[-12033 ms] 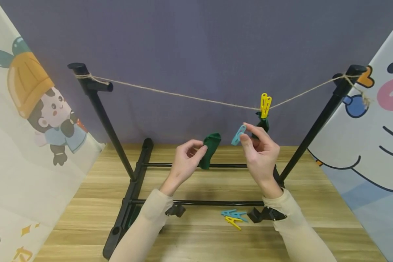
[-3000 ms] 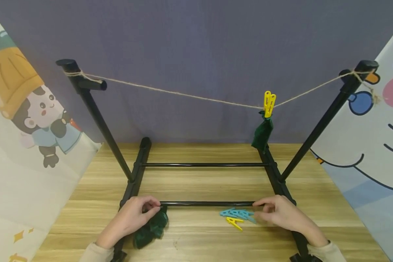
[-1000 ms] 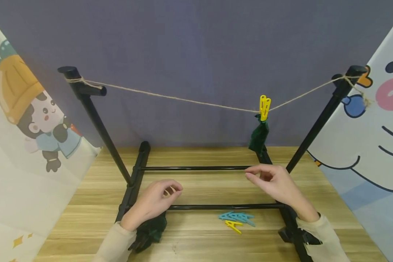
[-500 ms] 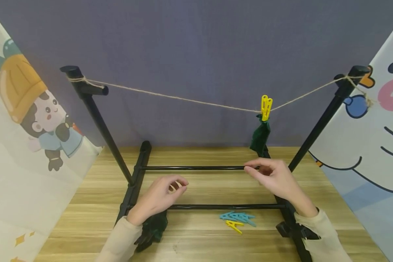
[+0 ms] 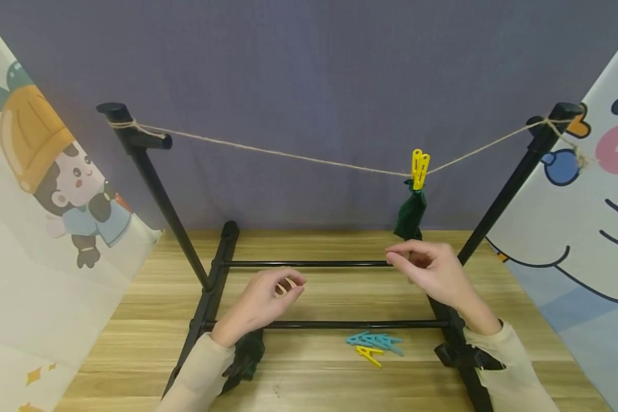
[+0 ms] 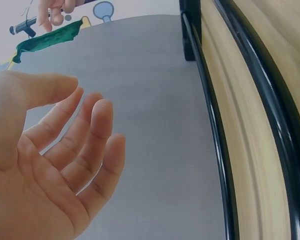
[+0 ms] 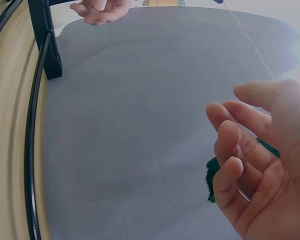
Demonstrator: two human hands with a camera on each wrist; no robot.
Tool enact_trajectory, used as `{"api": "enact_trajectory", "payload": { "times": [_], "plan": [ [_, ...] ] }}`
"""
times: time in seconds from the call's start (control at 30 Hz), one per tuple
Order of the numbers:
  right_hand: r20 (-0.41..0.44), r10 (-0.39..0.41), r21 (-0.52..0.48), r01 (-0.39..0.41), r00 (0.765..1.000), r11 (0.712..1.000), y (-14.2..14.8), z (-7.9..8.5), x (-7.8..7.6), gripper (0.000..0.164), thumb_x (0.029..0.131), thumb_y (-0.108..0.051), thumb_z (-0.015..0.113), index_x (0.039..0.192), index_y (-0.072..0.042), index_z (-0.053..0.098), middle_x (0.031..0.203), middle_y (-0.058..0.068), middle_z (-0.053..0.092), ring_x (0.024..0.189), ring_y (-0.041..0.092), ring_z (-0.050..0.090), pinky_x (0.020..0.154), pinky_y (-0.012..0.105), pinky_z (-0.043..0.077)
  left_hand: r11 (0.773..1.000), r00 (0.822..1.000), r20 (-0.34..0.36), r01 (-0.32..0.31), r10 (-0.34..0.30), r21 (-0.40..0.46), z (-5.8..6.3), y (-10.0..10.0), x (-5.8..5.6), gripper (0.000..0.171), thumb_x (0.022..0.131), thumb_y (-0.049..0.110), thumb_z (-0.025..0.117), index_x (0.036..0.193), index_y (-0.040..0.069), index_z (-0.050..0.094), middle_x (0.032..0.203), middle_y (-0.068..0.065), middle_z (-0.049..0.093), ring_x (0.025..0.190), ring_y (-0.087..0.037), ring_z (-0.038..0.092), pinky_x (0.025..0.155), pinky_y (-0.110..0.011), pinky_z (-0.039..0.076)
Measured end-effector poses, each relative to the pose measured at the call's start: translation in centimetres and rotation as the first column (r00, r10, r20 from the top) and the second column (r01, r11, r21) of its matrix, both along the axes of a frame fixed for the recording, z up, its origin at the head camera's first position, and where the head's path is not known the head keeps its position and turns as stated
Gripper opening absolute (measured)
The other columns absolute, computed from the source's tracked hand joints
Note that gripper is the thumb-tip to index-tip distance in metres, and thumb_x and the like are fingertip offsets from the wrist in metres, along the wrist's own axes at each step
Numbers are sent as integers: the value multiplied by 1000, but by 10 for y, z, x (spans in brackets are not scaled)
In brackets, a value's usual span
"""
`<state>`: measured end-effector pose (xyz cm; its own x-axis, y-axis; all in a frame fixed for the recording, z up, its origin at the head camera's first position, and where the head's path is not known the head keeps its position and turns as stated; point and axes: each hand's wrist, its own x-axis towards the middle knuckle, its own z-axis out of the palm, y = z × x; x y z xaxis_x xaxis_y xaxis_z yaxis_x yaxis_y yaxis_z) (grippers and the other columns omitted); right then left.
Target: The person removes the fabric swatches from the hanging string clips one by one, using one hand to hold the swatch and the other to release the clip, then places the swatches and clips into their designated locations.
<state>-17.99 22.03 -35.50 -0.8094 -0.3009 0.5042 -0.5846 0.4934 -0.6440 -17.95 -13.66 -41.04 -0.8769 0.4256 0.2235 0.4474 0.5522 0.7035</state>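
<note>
My left hand (image 5: 268, 297) hovers over the frame's front crossbar, fingers loosely curved; the left wrist view shows its palm (image 6: 50, 185) bare. On the other side my right hand (image 5: 438, 272) is raised just below a hanging green sock-like cloth (image 5: 411, 214), thumb and fingers apart and holding nothing. A yellow clothespin (image 5: 419, 169) clips that cloth to the string (image 5: 288, 155). Under the left forearm lies more dark green cloth (image 5: 252, 346), partly hidden. Several blue clothespins (image 5: 376, 341) and a yellow one (image 5: 369, 355) lie on the table in front of the crossbar.
The string is tied between two slanted black posts (image 5: 157, 189) of a frame. Two thin crossbars (image 5: 314, 264) join its feet on the wooden table (image 5: 309, 377). A grey-purple backdrop (image 5: 288, 74) stands behind, with printed cartoon panels (image 5: 26, 252) at the sides.
Earlier my left hand held a green cloth and my right a blue clothespin; both are now back on the table. My hands have since risen, the left still drifting up and right.
</note>
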Motion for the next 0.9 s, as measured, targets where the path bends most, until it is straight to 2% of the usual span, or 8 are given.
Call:
{"api": "enact_trajectory", "payload": {
  "times": [0.17, 0.43, 0.57, 0.73, 0.9],
  "plan": [
    [-28, -4, -25, 3, 1000, 1000, -1, 8, -1, 21, 97, 1, 74, 109, -14, 82, 58, -8, 60, 42, 5, 41, 38, 25, 32, 1000, 1000, 6, 1, -2, 13, 3, 4, -3, 13, 105, 24, 70, 116, 27, 75, 109, 15, 74, 95, -5, 68, 83, -27, 57],
    [-46, -4, -48, 2, 999, 999, -3, 15, -3, 22, 97, 3, 73, 110, -11, 82, 60, -11, 61, 41, 5, 40, 38, 25, 31, 1000, 1000, -15, 1, 0, 31, 2, 9, -9, 13, 104, 23, 70, 115, 26, 76, 110, 10, 77, 94, -5, 68, 82, -28, 58],
    [-70, 2, -66, -7, 998, 998, -3, 17, -4, 22, 96, 5, 72, 109, -10, 82, 69, -13, 69, 42, 6, 45, 38, 25, 33, 999, 1000, -18, 7, -6, 43, 3, 12, -11, 13, 105, 23, 69, 116, 25, 76, 108, 12, 76, 94, -6, 67, 82, -29, 59],
    [-105, 30, -86, -39, 994, 996, -3, 20, -6, 23, 95, 8, 72, 110, -7, 81, 70, -15, 70, 43, 6, 49, 39, 24, 35, 998, 1000, -18, 13, -12, 63, 6, 16, -13, 14, 105, 22, 69, 118, 24, 76, 110, 12, 76, 95, -5, 68, 82, -27, 58],
    [-133, 51, -109, -66, 990, 992, -4, 26, -7, 26, 94, 11, 71, 111, -5, 81, 73, -15, 72, 47, 4, 54, 42, 24, 41, 996, 1000, -14, 29, -28, 82, 10, 20, -17, 15, 106, 22, 68, 118, 24, 76, 110, 6, 78, 95, -7, 68, 81, -27, 58]
  ]
}}
